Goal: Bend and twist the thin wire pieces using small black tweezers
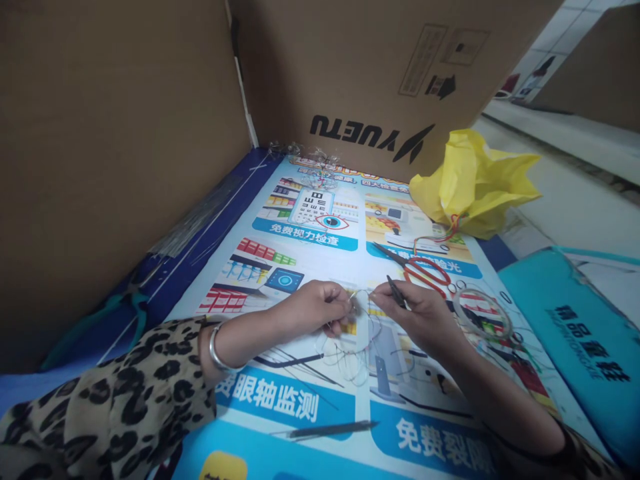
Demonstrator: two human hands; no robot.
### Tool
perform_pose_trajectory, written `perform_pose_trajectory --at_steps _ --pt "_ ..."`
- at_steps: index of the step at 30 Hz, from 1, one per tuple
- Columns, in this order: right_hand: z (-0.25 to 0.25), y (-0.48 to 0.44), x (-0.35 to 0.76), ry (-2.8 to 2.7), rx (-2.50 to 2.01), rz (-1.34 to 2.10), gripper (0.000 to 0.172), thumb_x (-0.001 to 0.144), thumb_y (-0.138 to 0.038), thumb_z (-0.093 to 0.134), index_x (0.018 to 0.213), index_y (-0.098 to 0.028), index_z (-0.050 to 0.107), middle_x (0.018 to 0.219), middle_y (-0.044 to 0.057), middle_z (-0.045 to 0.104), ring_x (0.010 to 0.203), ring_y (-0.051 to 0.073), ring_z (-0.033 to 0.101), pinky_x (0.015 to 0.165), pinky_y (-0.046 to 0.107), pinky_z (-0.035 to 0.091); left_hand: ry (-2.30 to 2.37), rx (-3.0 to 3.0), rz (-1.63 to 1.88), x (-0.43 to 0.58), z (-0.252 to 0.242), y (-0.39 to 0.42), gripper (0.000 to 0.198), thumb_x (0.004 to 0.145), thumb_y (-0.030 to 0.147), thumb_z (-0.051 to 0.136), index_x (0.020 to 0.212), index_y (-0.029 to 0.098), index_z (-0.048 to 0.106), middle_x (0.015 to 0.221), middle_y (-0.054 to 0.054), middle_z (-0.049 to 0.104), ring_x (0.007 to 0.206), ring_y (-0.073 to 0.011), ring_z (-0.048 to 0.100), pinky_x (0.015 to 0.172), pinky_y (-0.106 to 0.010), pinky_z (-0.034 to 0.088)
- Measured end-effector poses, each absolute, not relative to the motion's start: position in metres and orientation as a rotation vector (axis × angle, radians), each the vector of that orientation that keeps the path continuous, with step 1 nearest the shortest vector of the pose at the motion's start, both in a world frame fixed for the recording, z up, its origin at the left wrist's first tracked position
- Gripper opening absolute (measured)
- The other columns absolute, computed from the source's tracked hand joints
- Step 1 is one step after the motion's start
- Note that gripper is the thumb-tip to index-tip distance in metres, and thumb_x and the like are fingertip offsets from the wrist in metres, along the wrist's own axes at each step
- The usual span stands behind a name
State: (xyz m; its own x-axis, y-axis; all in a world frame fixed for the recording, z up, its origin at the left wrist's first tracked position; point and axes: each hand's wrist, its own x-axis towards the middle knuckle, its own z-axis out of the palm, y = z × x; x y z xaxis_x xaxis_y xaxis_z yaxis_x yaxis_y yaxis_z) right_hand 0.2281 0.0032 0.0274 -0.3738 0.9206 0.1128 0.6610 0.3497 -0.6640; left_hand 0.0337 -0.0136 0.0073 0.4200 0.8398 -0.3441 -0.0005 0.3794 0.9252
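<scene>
Over the printed poster sheet, my left hand is closed in a pinch on a thin wire. My right hand pinches the same wire's other side between thumb and forefinger. A dark pointed tool, seemingly tweezers, is also tucked in the right hand, its tip sticking up. Fine loops of wire hang below both hands, with tiny beads or knots too small to tell apart. Just beyond the right hand lie scissors with orange-red handles.
A roll of clear tape lies right of my hand. Teal-handled pliers rest at left, near loose wires. A yellow bag and a teal pouch are at right. Cardboard walls enclose the back and left. A dark thin tool lies in front.
</scene>
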Motion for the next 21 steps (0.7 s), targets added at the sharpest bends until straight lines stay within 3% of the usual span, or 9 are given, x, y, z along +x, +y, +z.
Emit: perform_pose_trajectory --at_steps 10,16,21 --pt "0.020 0.001 0.235 -2.333 -1.133 -0.195 0.018 0.083 -0.026 0.050 0.093 -0.017 0.062 0.084 0.006 0.064 0.083 0.018 0.056 0.075 0.031 0.038 1.062 1.009 0.784 0.036 0.008 -0.016 0.018 0.077 0.028 0.054 0.066 0.015 0.049 0.046 0.004 0.049 0.041 -0.0060 0.047 0.043 -0.018 0.039" --pt "0.036 -0.013 0.228 -2.612 -1.321 -0.487 0.006 0.077 -0.022 0.055 0.076 -0.021 0.061 0.063 0.001 0.058 0.063 0.017 0.054 0.059 0.029 0.030 1.069 0.984 0.885 0.039 0.005 -0.017 0.018 0.073 0.030 0.057 0.066 0.017 0.046 0.049 0.005 0.047 0.042 -0.0065 0.043 0.043 -0.019 0.038" --pt "0.041 -0.020 0.221 -2.728 -1.585 -0.508 0.009 0.076 -0.017 0.051 0.073 -0.021 0.058 0.062 0.001 0.061 0.056 0.016 0.055 0.051 0.029 0.021 1.158 1.185 0.933 0.040 0.003 -0.019 0.018 0.075 0.031 0.054 0.067 0.017 0.047 0.053 0.004 0.047 0.048 -0.0073 0.045 0.048 -0.020 0.039"
